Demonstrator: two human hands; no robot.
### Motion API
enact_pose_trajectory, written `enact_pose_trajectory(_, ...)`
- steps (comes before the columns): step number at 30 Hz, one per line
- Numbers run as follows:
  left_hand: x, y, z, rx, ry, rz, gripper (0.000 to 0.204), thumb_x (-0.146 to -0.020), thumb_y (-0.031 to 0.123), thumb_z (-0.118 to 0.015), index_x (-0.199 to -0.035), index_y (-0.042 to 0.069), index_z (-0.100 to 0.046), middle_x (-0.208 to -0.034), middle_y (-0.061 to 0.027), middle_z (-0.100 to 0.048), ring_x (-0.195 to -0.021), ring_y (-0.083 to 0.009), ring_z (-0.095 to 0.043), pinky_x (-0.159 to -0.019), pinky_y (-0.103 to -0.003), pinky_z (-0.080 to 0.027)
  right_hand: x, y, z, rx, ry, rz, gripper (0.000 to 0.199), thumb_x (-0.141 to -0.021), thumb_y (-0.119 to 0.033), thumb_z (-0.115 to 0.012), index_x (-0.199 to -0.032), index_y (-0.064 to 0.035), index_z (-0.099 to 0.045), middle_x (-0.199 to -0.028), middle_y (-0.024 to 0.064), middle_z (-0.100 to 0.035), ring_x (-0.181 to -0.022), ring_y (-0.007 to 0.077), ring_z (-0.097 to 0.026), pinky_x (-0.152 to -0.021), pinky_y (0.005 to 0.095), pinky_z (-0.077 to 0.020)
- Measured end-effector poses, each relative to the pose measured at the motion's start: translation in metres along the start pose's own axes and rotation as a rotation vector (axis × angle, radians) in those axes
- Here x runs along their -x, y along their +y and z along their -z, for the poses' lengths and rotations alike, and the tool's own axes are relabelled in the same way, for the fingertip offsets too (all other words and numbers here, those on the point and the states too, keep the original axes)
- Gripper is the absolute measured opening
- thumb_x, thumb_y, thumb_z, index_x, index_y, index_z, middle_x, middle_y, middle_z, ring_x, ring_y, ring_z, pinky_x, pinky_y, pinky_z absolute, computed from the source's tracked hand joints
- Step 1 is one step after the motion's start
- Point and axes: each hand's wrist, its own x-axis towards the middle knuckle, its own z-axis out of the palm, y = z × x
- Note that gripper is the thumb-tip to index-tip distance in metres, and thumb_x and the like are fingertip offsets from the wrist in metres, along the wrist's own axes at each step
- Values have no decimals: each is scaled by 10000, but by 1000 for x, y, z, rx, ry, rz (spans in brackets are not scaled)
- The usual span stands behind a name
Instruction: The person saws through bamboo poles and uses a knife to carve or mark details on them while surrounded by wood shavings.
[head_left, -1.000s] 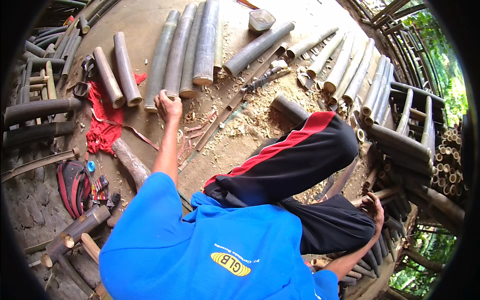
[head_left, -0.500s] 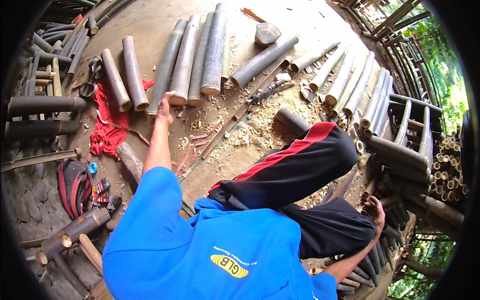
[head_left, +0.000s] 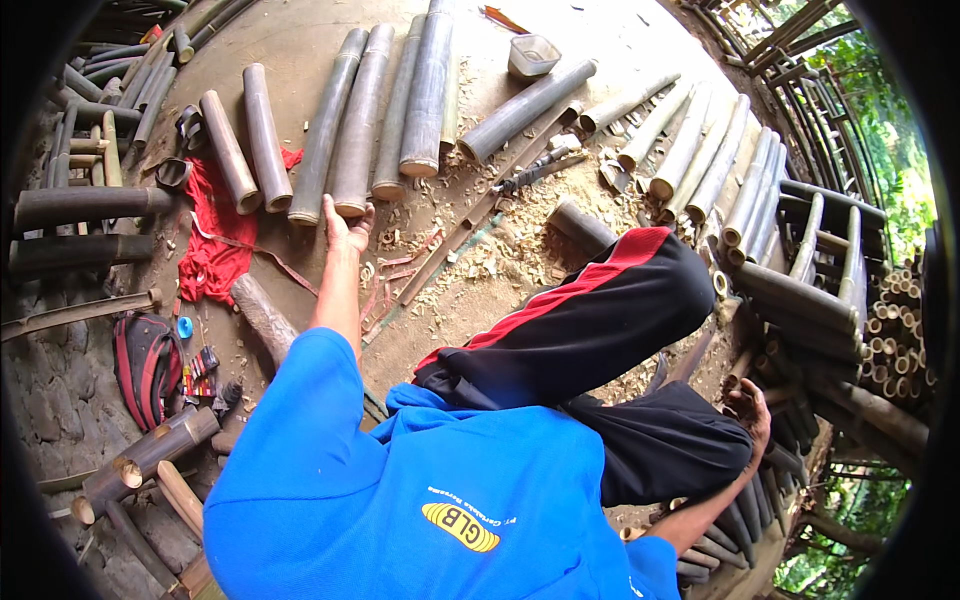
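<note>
My left hand grips the near end of a grey-green bamboo tube, thumb on its left side and fingers at its right. This tube lies in a row with other bamboo tubes, between a darker bamboo tube on the left and a bamboo tube on the right. Beside my bent knee in black trousers, my right hand rests with its fingers loosely bent and apart; nothing shows in it.
Wood shavings litter the ground before me. A knife-like tool lies near a plastic tub. Left are a red cloth and a backpack. More bamboo tubes and a bamboo rack stand right.
My left hand has closed round the tube's end, and that tube has slid slightly nearer to me than its neighbours. My right hand has barely moved.
</note>
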Motion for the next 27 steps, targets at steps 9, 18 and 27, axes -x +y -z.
enact_pose_trajectory(9, 13, 6, 34, -145, -114, 299, 1060, -837, 906, -521, -1202, -82, -639, -973, -194, -746, -832, -313, -727, -794, -416, -625, -17, 15, 17, -25, -69, -13, 584, -1042, -538, -564, -1417, -93, -611, -1097, 26, -715, -993, 167, -654, -896, 351, -512)
enact_pose_trajectory(18, 84, -69, -75, -1507, 138, -889, 679, -714, 161, -778, -1330, 73, -507, -1301, -208, -561, -1242, -389, -555, -1025, -516, -499, -11, -2, 10, 0, -35, 29, 534, -1054, -452, -539, -1419, -69, -614, -1099, 59, -727, -988, 202, -683, -868, 357, -543)
enact_pose_trajectory(27, 16, -61, -89, -2111, 202, -920, 794, -808, 120, -811, -1454, 8, -362, -1312, -259, -550, -1265, -417, -539, -989, -483, -544, -5, 10, 5, -51, -3, 61, 566, -1063, -475, -562, -1389, -14, -600, -1035, 67, -740, -886, 179, -676, -817, 348, -532)
